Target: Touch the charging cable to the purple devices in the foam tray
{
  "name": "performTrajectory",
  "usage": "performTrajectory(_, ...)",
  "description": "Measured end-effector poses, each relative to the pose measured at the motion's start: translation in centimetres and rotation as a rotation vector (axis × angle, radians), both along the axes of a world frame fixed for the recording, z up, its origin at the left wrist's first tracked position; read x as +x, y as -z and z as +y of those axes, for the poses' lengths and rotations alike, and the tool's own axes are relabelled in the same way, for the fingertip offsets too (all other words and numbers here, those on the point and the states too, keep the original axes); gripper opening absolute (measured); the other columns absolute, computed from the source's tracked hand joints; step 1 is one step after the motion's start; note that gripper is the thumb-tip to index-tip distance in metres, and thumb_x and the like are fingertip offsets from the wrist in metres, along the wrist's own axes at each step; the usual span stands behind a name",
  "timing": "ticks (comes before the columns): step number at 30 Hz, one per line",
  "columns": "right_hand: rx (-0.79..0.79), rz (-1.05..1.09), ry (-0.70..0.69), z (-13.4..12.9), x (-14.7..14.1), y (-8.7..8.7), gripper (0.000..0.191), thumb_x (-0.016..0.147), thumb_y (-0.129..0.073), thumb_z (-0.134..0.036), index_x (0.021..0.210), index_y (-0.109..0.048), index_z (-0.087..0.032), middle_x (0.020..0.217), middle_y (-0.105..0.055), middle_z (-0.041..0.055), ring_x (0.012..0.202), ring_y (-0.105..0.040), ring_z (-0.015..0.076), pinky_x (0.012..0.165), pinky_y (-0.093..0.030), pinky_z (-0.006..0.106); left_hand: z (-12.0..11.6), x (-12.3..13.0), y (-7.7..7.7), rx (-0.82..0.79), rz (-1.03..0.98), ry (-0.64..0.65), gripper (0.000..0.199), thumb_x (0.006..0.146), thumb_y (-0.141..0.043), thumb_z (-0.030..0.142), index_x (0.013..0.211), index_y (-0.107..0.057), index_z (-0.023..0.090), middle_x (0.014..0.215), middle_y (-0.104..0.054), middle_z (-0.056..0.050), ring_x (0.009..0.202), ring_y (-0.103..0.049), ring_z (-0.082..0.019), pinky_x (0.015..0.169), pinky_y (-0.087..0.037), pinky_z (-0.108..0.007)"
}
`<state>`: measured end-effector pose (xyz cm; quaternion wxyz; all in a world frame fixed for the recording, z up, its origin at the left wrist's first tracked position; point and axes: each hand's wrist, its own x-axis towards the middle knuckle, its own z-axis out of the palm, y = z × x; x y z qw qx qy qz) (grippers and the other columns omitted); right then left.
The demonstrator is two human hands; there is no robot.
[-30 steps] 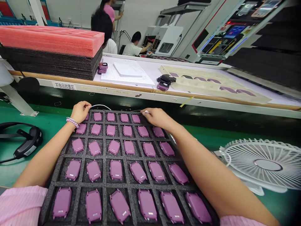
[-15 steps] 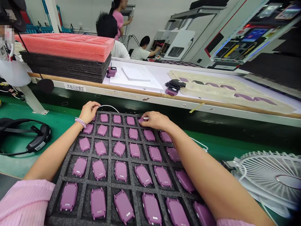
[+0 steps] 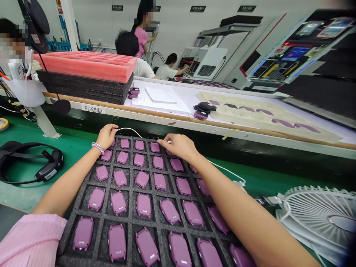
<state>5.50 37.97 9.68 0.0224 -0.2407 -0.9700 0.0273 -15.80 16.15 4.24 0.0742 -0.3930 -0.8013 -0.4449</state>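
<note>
A black foam tray (image 3: 130, 218) lies before me, its compartments holding purple watch bodies (image 3: 144, 205), mostly one in each, backs up. At the tray's far left corner, my left hand (image 3: 106, 137) is closed with its fingertips pinching a white cable (image 3: 129, 129), which arcs rightward behind the far edge. Over the far row, toward the right, my right hand (image 3: 180, 146) is closed on a small white piece, seemingly part of that cable. Its fingers are beside a purple watch body (image 3: 155, 147) in the far row. My right forearm hides part of the tray's right side.
A headset (image 3: 33, 163) lies left; a white fan (image 3: 319, 218) stands right. Beyond, a shelf (image 3: 155, 118) bears red foam (image 3: 89, 65) over black foam, papers (image 3: 161, 94), dark watches (image 3: 205, 107) and a beige tray (image 3: 250, 120). Several people work behind it.
My right hand has shifted slightly left along the far row, with the white piece in its fingers. My left hand stays at the corner. The camera view has tilted up a little.
</note>
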Motion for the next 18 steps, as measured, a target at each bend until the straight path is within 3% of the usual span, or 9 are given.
performTrajectory(3,0.039,-0.109,0.074,-1.5,-1.3,0.4,0.053,0.097,-0.052,-0.064,0.093,-0.073,-0.015,0.096,-0.071,0.0166,0.097,-0.066,0.0370,0.073,-0.050,0.037,-0.1,0.0,0.0,0.003,-0.013,-0.015,0.023,0.088,-0.051,0.018,0.102,-0.068,0.016,0.098,-0.068,-0.008,0.084,-0.063,-0.020,0.091,-0.052,-0.038)
performTrajectory(6,0.017,-0.193,0.075,-1.8,-2.5,0.2,0.054,0.094,-0.056,-0.064,0.089,-0.074,-0.013,0.093,-0.072,0.0185,0.091,-0.068,0.0367,0.067,-0.050,0.036,-0.2,0.1,0.0,0.006,-0.027,-0.022,0.022,0.089,-0.050,0.019,0.101,-0.068,0.016,0.102,-0.069,-0.008,0.089,-0.064,-0.021,0.094,-0.051,-0.039)
performTrajectory(10,-0.036,-0.217,-0.097,-1.3,-2.7,-0.9,0.028,0.090,-0.068,-0.042,0.110,-0.073,-0.023,0.100,-0.073,0.0058,0.093,-0.068,0.0270,0.071,-0.049,0.029,-0.2,0.2,0.1,0.008,-0.055,-0.025,0.023,0.090,-0.049,0.020,0.102,-0.068,0.015,0.104,-0.069,-0.010,0.091,-0.065,-0.021,0.093,-0.052,-0.039)
performTrajectory(14,-0.050,-0.247,-0.338,-1.1,-1.3,-1.8,0.055,0.082,-0.060,-0.009,0.130,-0.064,-0.035,0.107,-0.072,-0.0033,0.091,-0.067,0.0227,0.075,-0.046,0.027,-0.3,0.1,-0.3,-0.008,-0.089,-0.016,0.026,0.092,-0.048,0.022,0.106,-0.068,0.013,0.102,-0.071,-0.011,0.089,-0.066,-0.020,0.086,-0.055,-0.035)
performTrajectory(16,-0.104,-0.204,-0.381,-0.3,-0.2,-1.9,0.062,0.081,-0.052,-0.006,0.139,-0.057,-0.030,0.094,-0.073,-0.0014,0.078,-0.067,0.0219,0.069,-0.046,0.027,-0.9,0.0,-0.8,-0.037,-0.098,0.019,0.026,0.092,-0.049,0.024,0.106,-0.068,0.012,0.099,-0.072,-0.010,0.087,-0.067,-0.020,0.083,-0.055,-0.033)
performTrajectory(18,-0.163,-0.099,-0.306,1.5,1.2,-1.8,0.053,0.086,-0.050,-0.013,0.139,-0.054,-0.018,0.080,-0.071,0.0014,0.070,-0.065,0.0227,0.066,-0.047,0.028,-2.1,0.0,-1.4,-0.085,-0.096,0.080,0.024,0.091,-0.052,0.027,0.102,-0.070,0.014,0.097,-0.073,-0.008,0.086,-0.068,-0.020,0.081,-0.055,-0.031)
